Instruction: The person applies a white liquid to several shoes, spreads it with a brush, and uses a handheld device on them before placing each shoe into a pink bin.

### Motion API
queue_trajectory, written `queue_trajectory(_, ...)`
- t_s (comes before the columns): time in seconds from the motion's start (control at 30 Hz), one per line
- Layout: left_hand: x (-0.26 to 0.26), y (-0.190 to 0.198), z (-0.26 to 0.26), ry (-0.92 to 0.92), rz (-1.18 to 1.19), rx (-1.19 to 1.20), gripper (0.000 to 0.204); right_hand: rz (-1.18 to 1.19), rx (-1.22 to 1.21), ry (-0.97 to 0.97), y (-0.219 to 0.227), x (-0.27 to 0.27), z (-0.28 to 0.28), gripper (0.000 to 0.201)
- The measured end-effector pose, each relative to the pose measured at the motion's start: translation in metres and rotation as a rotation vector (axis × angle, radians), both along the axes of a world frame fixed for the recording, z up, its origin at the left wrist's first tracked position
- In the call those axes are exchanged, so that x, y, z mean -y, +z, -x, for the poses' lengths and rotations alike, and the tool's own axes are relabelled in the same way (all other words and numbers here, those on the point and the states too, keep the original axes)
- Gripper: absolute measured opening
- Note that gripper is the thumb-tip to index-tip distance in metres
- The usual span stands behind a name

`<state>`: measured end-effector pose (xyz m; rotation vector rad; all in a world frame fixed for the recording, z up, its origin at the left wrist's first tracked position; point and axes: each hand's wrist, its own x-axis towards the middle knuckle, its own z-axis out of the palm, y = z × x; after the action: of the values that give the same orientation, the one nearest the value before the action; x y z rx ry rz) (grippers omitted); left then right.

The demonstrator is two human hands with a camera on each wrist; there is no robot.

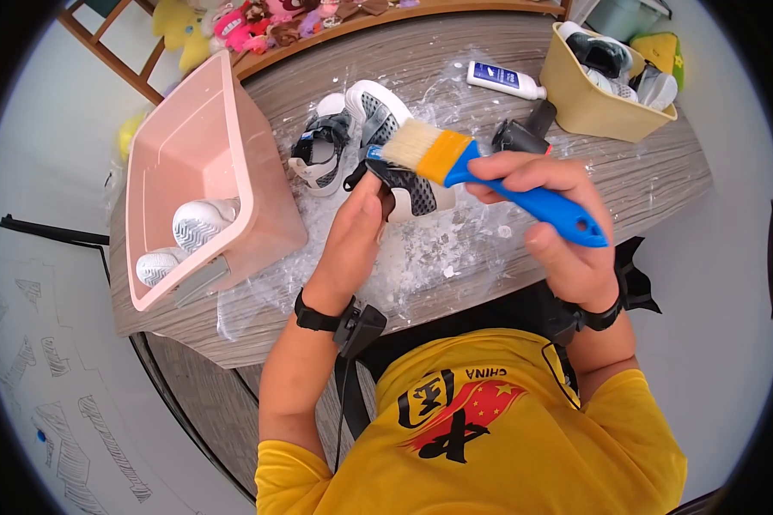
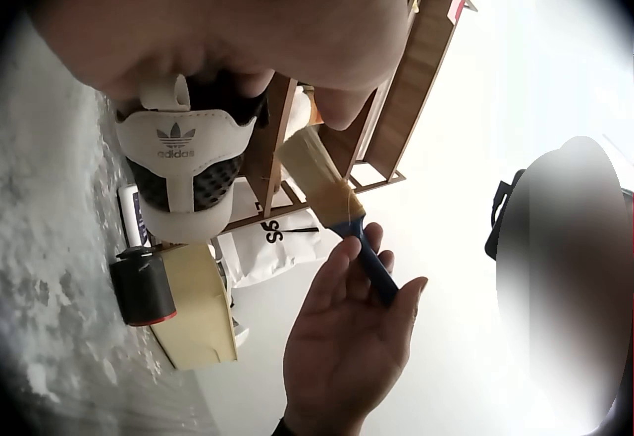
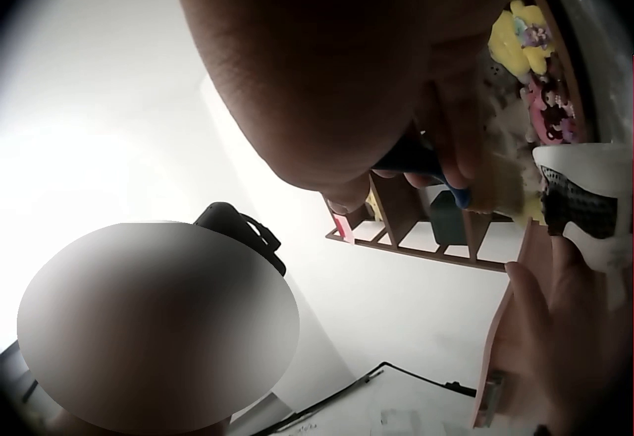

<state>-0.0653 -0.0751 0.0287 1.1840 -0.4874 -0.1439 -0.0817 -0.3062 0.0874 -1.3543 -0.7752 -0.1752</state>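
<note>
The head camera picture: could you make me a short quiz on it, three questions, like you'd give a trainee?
1. What colour is the handle of the brush in the right hand?
2. True or false: white shoes lie in the pink bin.
3. Fill in: the left hand holds a black-and-white ____.

Key: 1. Blue. 2. True. 3. Shoe.

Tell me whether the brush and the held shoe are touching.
Apart. The left wrist view shows it: the wooden shelf behind is visible in a gap between the brush and the held shoe.
</note>
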Motion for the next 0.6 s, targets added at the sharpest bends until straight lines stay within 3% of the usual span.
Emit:
queue_trajectory(0.13, -0.002, -0.005, -0.002, -0.023, 0.001, 0.014, 0.088, 0.203, 0.077, 0.023, -0.008, -0.005, -0.003, 0.026)
queue_trajectory(0.27, -0.002, -0.001, 0.001, 0.025, 0.095, -0.068, 0.092, 0.229, 0.109, 0.036, -0.008, -0.003, -0.004, 0.020)
queue_trajectory(0.37, -0.002, 0.002, 0.002, -0.001, 0.227, -0.101, 0.091, 0.221, 0.131, 0.124, -0.008, -0.001, -0.006, 0.021)
queue_trajectory(0.47, -0.005, 0.006, 0.004, 0.074, 0.264, -0.154, 0.086, 0.258, 0.181, 0.140, -0.010, 0.000, -0.007, 0.021)
queue_trajectory(0.6, -0.016, -0.003, 0.001, 0.024, 0.443, -0.212, 0.073, 0.236, 0.226, 0.121, -0.011, 0.003, -0.009, 0.019)
